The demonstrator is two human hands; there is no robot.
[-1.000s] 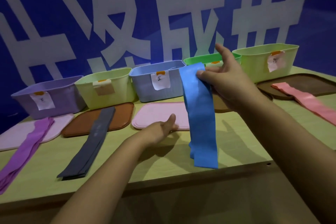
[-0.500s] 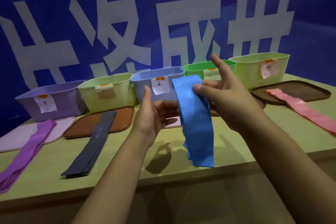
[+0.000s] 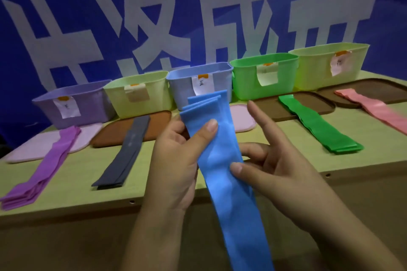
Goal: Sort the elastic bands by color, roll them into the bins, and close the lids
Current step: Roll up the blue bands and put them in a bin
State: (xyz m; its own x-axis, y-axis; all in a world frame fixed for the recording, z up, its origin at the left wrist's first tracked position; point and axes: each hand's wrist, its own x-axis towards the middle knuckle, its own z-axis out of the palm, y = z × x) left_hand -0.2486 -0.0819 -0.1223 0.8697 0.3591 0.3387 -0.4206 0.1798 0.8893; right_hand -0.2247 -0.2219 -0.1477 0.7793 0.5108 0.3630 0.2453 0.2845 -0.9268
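Head view: both hands hold the blue bands [image 3: 222, 160] up in front of the desk [image 3: 286, 138], a stack of several, its far ends fanned out and its near end hanging down past the desk edge toward the camera. The sorting looks done (purple [image 3: 44, 167], grey [image 3: 123, 156], green [image 3: 312, 125] and pink [image 3: 378, 110] lie in separate stacks to either side of the hands), so the step in hand is likely rolling the blue ones. Next the far ends probably need squaring up, then rolling tightly before dropping into the blue bin [image 3: 182, 86] just beyond the hands. The left hand [image 3: 176, 160] grips the stack's left edge, thumb pressed across the top. The right hand [image 3: 271, 160] pinches the right edge with its thumb, forefinger raised and straight.
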